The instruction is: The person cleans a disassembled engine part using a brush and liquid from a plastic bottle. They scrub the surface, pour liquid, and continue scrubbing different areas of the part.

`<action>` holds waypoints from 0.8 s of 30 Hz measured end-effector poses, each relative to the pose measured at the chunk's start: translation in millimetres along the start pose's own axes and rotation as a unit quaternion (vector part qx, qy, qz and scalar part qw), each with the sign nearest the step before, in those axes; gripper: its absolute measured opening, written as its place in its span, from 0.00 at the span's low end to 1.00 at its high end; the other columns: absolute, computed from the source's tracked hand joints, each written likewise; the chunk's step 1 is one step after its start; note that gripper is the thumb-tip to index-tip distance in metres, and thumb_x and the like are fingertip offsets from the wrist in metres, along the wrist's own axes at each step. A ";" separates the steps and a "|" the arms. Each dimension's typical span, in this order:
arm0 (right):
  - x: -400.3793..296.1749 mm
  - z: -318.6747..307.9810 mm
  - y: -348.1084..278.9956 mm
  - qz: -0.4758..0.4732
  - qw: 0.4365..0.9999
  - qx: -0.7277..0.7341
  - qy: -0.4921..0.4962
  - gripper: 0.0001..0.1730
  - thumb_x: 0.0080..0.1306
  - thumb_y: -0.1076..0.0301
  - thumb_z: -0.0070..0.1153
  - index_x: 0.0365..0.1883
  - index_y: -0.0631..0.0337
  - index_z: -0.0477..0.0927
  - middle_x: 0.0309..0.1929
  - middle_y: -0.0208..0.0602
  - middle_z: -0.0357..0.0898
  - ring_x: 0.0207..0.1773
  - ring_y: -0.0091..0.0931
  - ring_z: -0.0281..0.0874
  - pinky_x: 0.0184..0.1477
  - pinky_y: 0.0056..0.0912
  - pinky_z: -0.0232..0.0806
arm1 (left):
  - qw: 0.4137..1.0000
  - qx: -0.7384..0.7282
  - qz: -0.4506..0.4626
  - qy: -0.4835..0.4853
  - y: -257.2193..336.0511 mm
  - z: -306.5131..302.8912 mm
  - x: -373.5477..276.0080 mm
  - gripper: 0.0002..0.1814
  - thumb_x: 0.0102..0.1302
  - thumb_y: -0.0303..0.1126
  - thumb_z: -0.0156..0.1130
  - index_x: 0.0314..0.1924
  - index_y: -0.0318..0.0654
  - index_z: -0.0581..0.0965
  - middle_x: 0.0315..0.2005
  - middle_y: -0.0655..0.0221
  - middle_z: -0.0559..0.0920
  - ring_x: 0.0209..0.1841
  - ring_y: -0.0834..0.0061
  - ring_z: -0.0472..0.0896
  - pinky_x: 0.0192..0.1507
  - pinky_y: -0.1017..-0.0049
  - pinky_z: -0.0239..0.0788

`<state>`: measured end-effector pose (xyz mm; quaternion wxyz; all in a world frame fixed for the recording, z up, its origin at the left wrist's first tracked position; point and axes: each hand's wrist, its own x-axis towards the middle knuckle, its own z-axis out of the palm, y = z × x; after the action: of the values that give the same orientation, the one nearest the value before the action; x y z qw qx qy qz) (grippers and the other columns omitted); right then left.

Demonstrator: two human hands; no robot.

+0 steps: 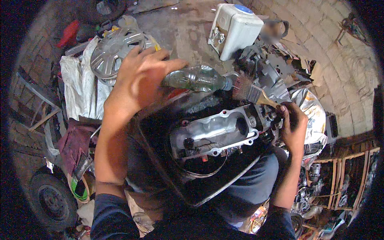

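My left hand [147, 75] grips a clear plastic bottle [195, 78] that lies nearly level in the air, its capped end pointing right. Thin bright streaks show between the cap and the bristles of a paintbrush [255, 93]. My right hand [291, 120] pinches the brush by its wooden handle, with the bristles pointing left towards the bottle. Below both hands, a hollow cast-metal housing [210, 132] with a bolt-hole flange rests in a dark, dirty tray [228, 187] before me. A curved wire or thin hose [207, 175] hangs at the housing's near side.
A white plastic tank [237, 33] with a blue cap stands beyond the brush. Metal parts [274, 70] and a white sack [309, 117] lie right. Left are a wheel cover [117, 54], white cloth [75, 87], a maroon rag [73, 142] and a tyre [51, 198].
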<state>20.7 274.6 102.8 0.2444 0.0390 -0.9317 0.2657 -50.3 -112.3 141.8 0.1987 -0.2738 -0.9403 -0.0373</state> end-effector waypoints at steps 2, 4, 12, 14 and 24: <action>-1.1 -0.1 0.8 0.002 1.000 0.007 0.001 0.10 0.73 0.70 0.56 0.39 0.70 0.82 0.32 0.54 0.83 0.35 0.47 0.82 0.42 0.44 0.71 | 1.000 0.007 0.017 0.024 -2.0 6.1 -1.6 0.32 0.49 0.49 0.79 0.57 0.59 0.83 0.48 0.60 0.85 0.55 0.55 0.83 0.62 0.53 0.68; 0.7 -2.1 -2.2 0.014 1.000 0.011 -0.016 0.10 0.73 0.71 0.56 0.40 0.71 0.82 0.34 0.55 0.84 0.37 0.46 0.83 0.43 0.43 0.72 | 0.998 0.023 0.028 0.051 -8.2 9.7 -3.7 0.32 0.48 0.46 0.79 0.57 0.58 0.84 0.47 0.60 0.85 0.53 0.56 0.83 0.59 0.55 0.69; 0.1 -1.3 3.5 -0.009 1.000 -0.005 -0.006 0.10 0.72 0.71 0.57 0.40 0.72 0.82 0.34 0.54 0.84 0.38 0.45 0.84 0.44 0.42 0.72 | 0.988 -0.061 0.070 0.125 -21.7 20.5 -7.8 0.29 0.47 0.31 0.74 0.54 0.55 0.84 0.35 0.63 0.82 0.42 0.55 0.81 0.45 0.58 0.65; 1.1 -1.0 2.0 -0.002 1.000 0.005 -0.013 0.10 0.72 0.71 0.57 0.40 0.72 0.82 0.34 0.54 0.84 0.38 0.45 0.84 0.44 0.42 0.72 | 0.988 -0.059 0.063 0.130 -25.5 20.3 -8.2 0.28 0.47 0.30 0.73 0.53 0.54 0.84 0.33 0.63 0.81 0.41 0.54 0.80 0.44 0.58 0.64; 0.4 -2.8 2.7 -0.006 1.000 -0.013 -0.012 0.10 0.72 0.71 0.57 0.40 0.73 0.82 0.35 0.54 0.85 0.38 0.46 0.84 0.44 0.42 0.72 | 0.992 -0.053 0.055 0.096 -24.1 14.2 -8.0 0.26 0.49 0.31 0.71 0.52 0.52 0.84 0.35 0.62 0.83 0.42 0.54 0.82 0.46 0.59 0.66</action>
<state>21.0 278.4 103.8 0.2352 0.0447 -0.9376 0.2520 -61.9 -134.1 126.6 0.2752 -0.3309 -0.8968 -0.1025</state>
